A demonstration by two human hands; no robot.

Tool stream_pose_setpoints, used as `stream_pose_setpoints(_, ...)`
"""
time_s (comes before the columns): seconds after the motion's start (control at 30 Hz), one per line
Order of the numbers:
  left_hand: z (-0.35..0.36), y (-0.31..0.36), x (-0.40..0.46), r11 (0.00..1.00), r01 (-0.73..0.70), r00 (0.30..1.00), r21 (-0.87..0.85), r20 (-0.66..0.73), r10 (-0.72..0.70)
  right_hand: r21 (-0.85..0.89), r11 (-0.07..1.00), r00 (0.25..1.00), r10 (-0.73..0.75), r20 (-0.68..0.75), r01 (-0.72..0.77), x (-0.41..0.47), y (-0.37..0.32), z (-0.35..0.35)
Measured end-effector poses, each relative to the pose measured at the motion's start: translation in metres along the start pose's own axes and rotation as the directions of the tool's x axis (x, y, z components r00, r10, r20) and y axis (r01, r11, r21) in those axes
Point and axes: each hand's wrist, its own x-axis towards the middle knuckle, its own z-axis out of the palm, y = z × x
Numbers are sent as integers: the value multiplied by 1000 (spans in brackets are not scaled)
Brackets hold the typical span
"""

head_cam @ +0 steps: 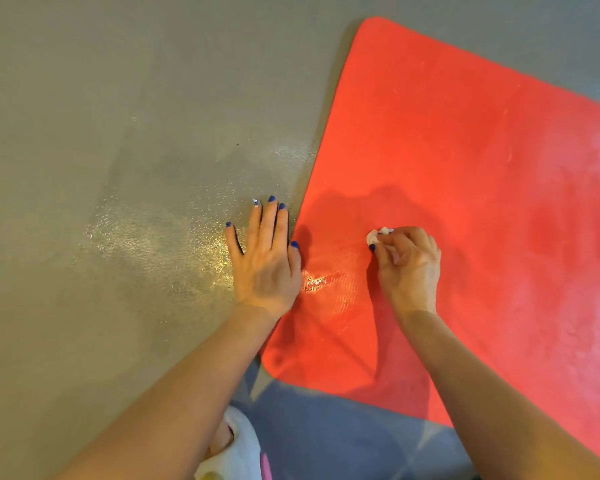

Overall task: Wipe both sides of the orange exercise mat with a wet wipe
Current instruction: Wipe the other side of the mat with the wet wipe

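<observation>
On grey floor, orange mat (pixel 465 161) lies flat, glossy wet patch.

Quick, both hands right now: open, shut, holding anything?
Left hand: open, flat on the floor beside the mat.
Right hand: gripping a wipe on the mat.

I'm seeing grey floor (pixel 118 133) filling the left of the frame, shining at centre-left; a white slipper (pixel 238 452) is showing at the bottom centre.
</observation>
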Motion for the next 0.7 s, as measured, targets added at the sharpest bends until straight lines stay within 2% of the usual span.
stream_pose_setpoints(0.17, 8, -4, 0, 998, -3, 1000, 68, 20, 2, 110, 990, 993, 95, -63, -88, -1, -16, 12)
stream_pose_setpoints(0.23, 9, -2, 1, 1000, 4, 1000, 28, 0, -4, 170, 985, 1000, 9, -15, -6, 2, -52, 31)
stream_pose_setpoints(0.33, 10, -4, 2, 999, 35, 999, -28, -19, -36, 197, 965, 967, -205, 153, 174, 13, -94, 51)
stream_pose_setpoints(0.43, 10, -6, 1, 999, 24, 999, -22, -33, -25, 178, 952, 947, -279, 158, 250, 26, -64, 39)
stream_pose_setpoints(0.47, 9, -6, 1, 1000, 12, 999, -11, -31, -13, 128, 968, 965, -233, 124, 217, 28, -46, 29)
stream_pose_setpoints(0.53, 8, -6, 1, 1000, -7, 999, 15, -37, 8, 10, 999, 997, -44, 62, 44, 31, -17, 8)
stream_pose_setpoints(0.6, 9, -6, 3, 1000, -7, 999, 23, -34, 8, -12, 995, 994, 104, 20, -104, 32, -15, 7)
stream_pose_setpoints(0.67, 9, -7, 3, 1000, -1, 999, 0, -32, 1, 74, 991, 993, 111, 27, -113, 28, -38, 18)
stream_pose_setpoints(0.7, 9, -7, 2, 1000, -4, 999, -11, -35, 3, 105, 993, 997, 50, 64, -56, 25, -51, 24)
